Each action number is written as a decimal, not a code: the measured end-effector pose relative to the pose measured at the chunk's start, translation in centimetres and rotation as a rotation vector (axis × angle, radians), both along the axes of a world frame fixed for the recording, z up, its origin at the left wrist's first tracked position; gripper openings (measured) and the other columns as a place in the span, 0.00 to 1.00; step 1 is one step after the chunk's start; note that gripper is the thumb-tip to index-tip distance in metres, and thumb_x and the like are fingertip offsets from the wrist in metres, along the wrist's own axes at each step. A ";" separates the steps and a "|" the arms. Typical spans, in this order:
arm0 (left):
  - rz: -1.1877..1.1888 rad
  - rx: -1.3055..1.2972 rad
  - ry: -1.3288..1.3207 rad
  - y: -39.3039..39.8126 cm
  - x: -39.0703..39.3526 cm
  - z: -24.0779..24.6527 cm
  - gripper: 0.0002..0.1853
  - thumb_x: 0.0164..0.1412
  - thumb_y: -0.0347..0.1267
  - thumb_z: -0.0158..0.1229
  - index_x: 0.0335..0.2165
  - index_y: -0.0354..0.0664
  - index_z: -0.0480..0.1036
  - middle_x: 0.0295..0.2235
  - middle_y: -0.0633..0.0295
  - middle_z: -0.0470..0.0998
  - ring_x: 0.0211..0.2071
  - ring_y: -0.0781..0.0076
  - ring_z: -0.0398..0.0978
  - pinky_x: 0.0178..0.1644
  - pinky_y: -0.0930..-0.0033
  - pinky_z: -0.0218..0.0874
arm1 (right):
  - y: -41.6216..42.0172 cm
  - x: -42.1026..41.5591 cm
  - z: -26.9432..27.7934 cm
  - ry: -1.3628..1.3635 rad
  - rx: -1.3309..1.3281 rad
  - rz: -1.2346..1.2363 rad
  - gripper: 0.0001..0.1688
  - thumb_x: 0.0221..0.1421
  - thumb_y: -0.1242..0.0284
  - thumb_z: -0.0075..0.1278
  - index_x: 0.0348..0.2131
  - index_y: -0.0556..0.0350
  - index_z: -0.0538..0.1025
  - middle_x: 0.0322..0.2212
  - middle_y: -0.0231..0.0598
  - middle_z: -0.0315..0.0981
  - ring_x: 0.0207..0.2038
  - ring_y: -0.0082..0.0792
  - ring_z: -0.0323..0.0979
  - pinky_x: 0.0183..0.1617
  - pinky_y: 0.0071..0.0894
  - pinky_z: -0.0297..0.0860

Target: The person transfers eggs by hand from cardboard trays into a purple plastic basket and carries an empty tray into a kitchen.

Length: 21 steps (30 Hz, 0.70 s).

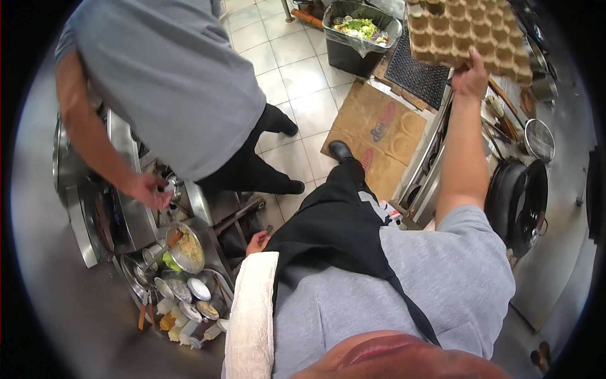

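My right hand (469,79) grips the near edge of a cardboard egg tray (466,33), with the arm stretched out to the upper right. The tray's cups face me, and its far part is cut off by the picture's top. Down by my left hip, my left hand (258,242) shows only in part beside my black apron (341,232). A small dark object (269,230) is at its fingertips; whether the hand holds it is unclear. A pale towel (253,308) hangs over my left arm and hides it.
A co-worker (175,71) stands close at front left, one hand over the stove. Flattened cardboard (378,137) lies on the tiled floor. Beyond it stands a lined bin (350,59) of food scraps. Woks (513,203) line my right; bowls and squeeze bottles (189,327) crowd the left counter.
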<state>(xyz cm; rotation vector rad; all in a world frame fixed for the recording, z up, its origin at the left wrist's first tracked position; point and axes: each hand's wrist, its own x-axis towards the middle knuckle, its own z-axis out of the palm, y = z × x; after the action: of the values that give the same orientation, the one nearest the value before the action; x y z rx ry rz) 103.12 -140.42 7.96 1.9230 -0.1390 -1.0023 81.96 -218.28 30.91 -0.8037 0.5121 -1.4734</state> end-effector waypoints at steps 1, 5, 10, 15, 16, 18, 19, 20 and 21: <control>-0.019 0.032 0.003 -1.6 0.4 -0.2 0.21 0.65 0.35 0.64 0.53 0.37 0.74 0.43 0.59 0.82 0.43 0.68 0.79 0.52 0.68 0.68 | -4.0 0.5 0.0 0.055 -0.060 -0.010 0.23 0.54 0.78 0.60 0.51 0.54 0.78 0.43 0.42 0.81 0.45 0.43 0.79 0.52 0.40 0.74; -0.013 0.171 0.042 -9.3 2.8 -0.3 0.21 0.65 0.36 0.64 0.53 0.37 0.74 0.43 0.58 0.82 0.43 0.67 0.79 0.53 0.67 0.68 | -17.2 5.8 -0.3 1.286 -1.177 -0.730 0.21 0.53 0.78 0.62 0.47 0.48 0.82 0.40 0.42 0.83 0.42 0.39 0.80 0.50 0.37 0.73; 0.023 0.323 0.068 -18.0 5.9 1.9 0.22 0.64 0.36 0.64 0.53 0.38 0.74 0.43 0.57 0.82 0.44 0.66 0.79 0.53 0.66 0.68 | -22.2 20.1 -10.9 0.982 -1.022 -0.636 0.32 0.52 0.73 0.63 0.57 0.51 0.72 0.50 0.46 0.74 0.55 0.48 0.71 0.60 0.44 0.66; -0.020 0.382 0.103 -27.1 7.9 2.3 0.22 0.64 0.37 0.64 0.53 0.38 0.74 0.43 0.56 0.82 0.44 0.65 0.79 0.53 0.65 0.68 | -24.5 20.5 -32.7 1.792 -0.790 -0.009 0.29 0.56 0.84 0.44 0.57 0.51 0.71 0.61 0.51 0.63 0.65 0.54 0.59 0.70 0.45 0.57; -0.026 0.387 0.108 -27.8 7.9 2.6 0.23 0.64 0.37 0.64 0.53 0.38 0.74 0.43 0.56 0.82 0.44 0.65 0.79 0.53 0.65 0.68 | -24.8 20.5 -34.0 1.869 -0.834 0.135 0.29 0.54 0.85 0.45 0.55 0.49 0.72 0.58 0.51 0.65 0.63 0.53 0.61 0.69 0.44 0.60; -0.008 0.431 0.122 -28.0 7.3 3.7 0.23 0.63 0.38 0.64 0.53 0.38 0.74 0.43 0.56 0.82 0.44 0.65 0.79 0.53 0.65 0.69 | -25.4 20.8 -33.9 1.733 -0.825 0.138 0.30 0.52 0.86 0.46 0.54 0.48 0.73 0.54 0.48 0.68 0.61 0.52 0.64 0.66 0.44 0.63; 0.027 0.472 0.115 -27.1 7.1 5.0 0.23 0.63 0.38 0.64 0.53 0.38 0.74 0.43 0.56 0.82 0.44 0.64 0.79 0.53 0.65 0.69 | -24.0 22.5 -32.4 1.537 -0.857 0.033 0.30 0.51 0.86 0.47 0.53 0.48 0.73 0.53 0.47 0.68 0.60 0.52 0.64 0.66 0.44 0.63; 0.035 0.482 0.113 -27.0 6.8 5.6 0.23 0.63 0.38 0.64 0.53 0.38 0.74 0.43 0.55 0.82 0.44 0.64 0.79 0.53 0.64 0.69 | -23.9 22.8 -30.5 1.398 -0.905 -0.066 0.30 0.50 0.85 0.48 0.54 0.50 0.72 0.52 0.47 0.68 0.59 0.52 0.65 0.65 0.45 0.63; 0.040 0.494 0.112 -27.2 6.9 5.8 0.23 0.63 0.38 0.64 0.53 0.38 0.74 0.43 0.55 0.82 0.44 0.64 0.79 0.53 0.64 0.69 | -23.9 23.1 -28.4 1.263 -0.954 -0.170 0.30 0.50 0.84 0.49 0.54 0.51 0.72 0.51 0.46 0.68 0.59 0.52 0.65 0.65 0.46 0.63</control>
<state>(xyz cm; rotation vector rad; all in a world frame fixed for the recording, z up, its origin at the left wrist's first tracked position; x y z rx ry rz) 110.04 -167.58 13.72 2.2908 0.2321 -1.1941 105.10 -242.21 2.50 -2.5398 0.7876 -1.1603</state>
